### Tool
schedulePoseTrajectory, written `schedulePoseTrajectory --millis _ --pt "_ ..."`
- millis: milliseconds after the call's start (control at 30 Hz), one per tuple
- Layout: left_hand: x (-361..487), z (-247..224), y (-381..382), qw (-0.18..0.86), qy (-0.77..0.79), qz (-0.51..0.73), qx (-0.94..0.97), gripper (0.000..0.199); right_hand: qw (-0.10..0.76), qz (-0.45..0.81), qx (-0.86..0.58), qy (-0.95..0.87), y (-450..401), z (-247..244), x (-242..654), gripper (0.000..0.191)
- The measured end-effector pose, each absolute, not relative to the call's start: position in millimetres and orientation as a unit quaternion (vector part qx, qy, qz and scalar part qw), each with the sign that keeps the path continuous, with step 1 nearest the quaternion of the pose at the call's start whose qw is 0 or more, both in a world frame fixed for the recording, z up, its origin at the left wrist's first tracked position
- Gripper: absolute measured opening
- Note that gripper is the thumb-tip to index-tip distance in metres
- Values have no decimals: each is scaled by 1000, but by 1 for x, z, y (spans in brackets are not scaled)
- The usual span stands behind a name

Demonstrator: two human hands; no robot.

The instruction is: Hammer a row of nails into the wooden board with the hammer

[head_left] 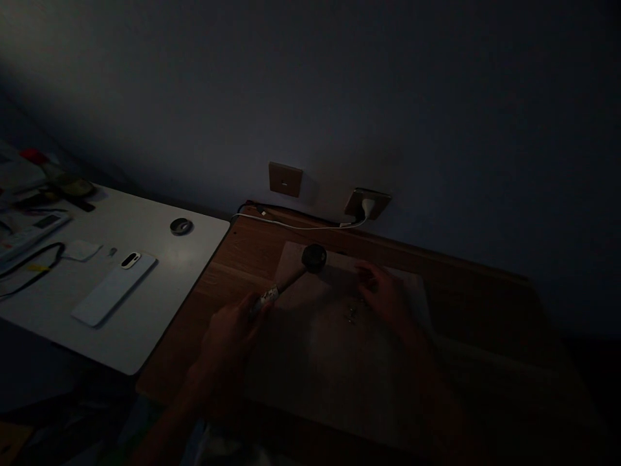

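Observation:
The room is very dim. A mallet-like tool (291,275) with a round dark head and a white patterned part on its handle points up and right, and my left hand (235,330) is wrapped around the grip. Its head is over the far part of a pale, flat sheet or board (325,369). My right hand (385,298) is over the right side of that sheet, fingers bent with a gap between thumb and forefinger; I make out nothing between them. Several small metal pieces (352,314), perhaps screws or nails, lie just left of it.
The sheet lies on a wooden table (213,285). A white table (145,349) adjoins at left, with a phone (114,291), a tape roll (181,226), a power strip (39,233) and a red-capped bottle (68,178). Behind, a white cable (301,227) runs to a wall socket (376,202).

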State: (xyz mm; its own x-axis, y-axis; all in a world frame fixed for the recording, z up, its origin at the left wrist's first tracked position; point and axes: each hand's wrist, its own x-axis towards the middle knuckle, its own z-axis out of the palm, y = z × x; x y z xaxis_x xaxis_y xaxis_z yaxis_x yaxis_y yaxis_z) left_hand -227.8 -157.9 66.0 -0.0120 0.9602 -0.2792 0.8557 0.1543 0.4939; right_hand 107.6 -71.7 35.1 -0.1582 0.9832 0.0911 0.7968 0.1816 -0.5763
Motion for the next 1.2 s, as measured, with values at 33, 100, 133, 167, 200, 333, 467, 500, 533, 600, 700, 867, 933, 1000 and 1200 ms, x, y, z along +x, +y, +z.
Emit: schedulePoseTrajectory --millis 33,100,133,167,200,333,467,500,533,600,700,867,933,1000,1200 --pt "-227 66 -158 284 710 98 637 39 213 199 -604 -741 -79 36 110 33" --pt "-225 65 -159 291 715 120 625 42 177 192 -597 -759 -92 36 108 23" --pt "-224 65 -159 296 714 133 621 44 159 188 -593 -767 -98 35 105 20" --pt "-224 65 -159 301 711 143 619 45 142 184 -589 -774 -102 34 102 20" --pt "-224 66 -159 305 709 149 618 46 126 180 -584 -781 -104 33 98 21" --pt "-227 68 -160 301 711 151 617 45 81 170 -566 -803 -104 34 89 25" --pt "-228 69 -166 303 710 151 618 46 65 172 -552 -814 -101 40 84 24" --pt "-228 69 -167 304 711 155 615 47 68 175 -550 -814 -100 41 83 25" --pt "-228 68 -169 307 712 161 611 47 72 179 -551 -812 -98 41 82 25" --pt "-228 68 -171 315 714 171 602 48 90 191 -559 -802 -92 41 79 24" --pt "-230 68 -170 311 720 177 594 50 132 210 -573 -781 -78 40 75 27" --pt "-232 68 -166 304 722 185 593 51 194 222 -571 -766 -55 38 60 28" --pt "-231 68 -166 308 720 191 592 50 204 219 -562 -771 -49 37 51 27" --pt "-231 68 -166 308 720 188 593 49 206 214 -554 -778 -45 34 43 27" --pt "-231 68 -167 323 723 173 586 52 180 194 -537 -801 -43 25 31 32"
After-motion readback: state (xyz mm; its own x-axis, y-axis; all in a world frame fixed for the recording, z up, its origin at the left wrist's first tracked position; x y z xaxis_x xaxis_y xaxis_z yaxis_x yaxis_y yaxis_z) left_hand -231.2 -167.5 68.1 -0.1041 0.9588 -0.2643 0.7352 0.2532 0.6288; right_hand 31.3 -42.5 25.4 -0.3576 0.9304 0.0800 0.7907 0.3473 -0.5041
